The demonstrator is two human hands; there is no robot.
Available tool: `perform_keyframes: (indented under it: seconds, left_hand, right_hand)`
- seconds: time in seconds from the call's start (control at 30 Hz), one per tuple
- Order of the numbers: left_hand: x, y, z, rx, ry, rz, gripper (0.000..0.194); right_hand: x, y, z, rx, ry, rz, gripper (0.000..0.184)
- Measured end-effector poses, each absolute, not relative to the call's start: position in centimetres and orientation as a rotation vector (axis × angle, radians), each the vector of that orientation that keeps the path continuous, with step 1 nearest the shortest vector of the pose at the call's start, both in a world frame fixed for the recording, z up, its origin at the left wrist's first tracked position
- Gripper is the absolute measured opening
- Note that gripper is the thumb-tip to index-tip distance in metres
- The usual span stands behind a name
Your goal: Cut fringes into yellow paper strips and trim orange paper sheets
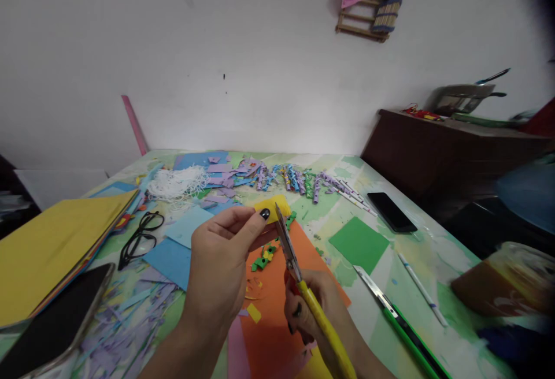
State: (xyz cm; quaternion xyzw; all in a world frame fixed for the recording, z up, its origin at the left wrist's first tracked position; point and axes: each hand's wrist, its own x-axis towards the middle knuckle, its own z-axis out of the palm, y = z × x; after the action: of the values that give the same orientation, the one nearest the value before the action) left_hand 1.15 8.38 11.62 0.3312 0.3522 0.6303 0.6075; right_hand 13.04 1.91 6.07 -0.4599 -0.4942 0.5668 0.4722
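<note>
My left hand (pixel 228 246) pinches a small piece of yellow paper (pixel 281 201) between thumb and fingers, holding it up over the table. In my right hand (pixel 314 304) is a pair of scissors (pixel 318 309) with yellow handles, my fingers wrapped round them. The scissor blades point up and reach the right part of the yellow paper. Beneath both hands lies a sheet of orange paper (pixel 277 286), with a green and yellow paper strip (pixel 265 257) and small yellow scraps on it.
Left are a stack of coloured paper (pixel 56 246), a phone (pixel 65 315), glasses (pixel 141 237) and purple shreds (pixel 125 333). White string (pixel 180 182) and rolled paper pieces (pixel 290 179) lie at the back. Right are a green square (pixel 359 243), a box cutter (pixel 399 321), another phone (pixel 391 211) and a cup (pixel 507 278).
</note>
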Motion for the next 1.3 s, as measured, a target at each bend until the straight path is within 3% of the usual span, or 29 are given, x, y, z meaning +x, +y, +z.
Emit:
perform_keyframes:
  seconds: [0.53, 1.13, 1.3]
  left_hand:
    - [1.19, 8.23, 11.71, 0.743, 0.824, 1.477, 0.012]
    - [1.22, 8.17, 11.65, 0.749, 0.816, 1.464, 0.011]
    - [1.24, 8.24, 11.64, 0.75, 0.806, 1.473, 0.011]
  right_hand:
    - [12.9, 1.84, 6.15, -1.184, -1.159, 1.385, 0.062]
    - [13.15, 1.85, 6.06, -1.248, -1.143, 1.395, 0.043]
    - [13.21, 1.83, 6.03, -1.271, -1.178, 1.378, 0.049]
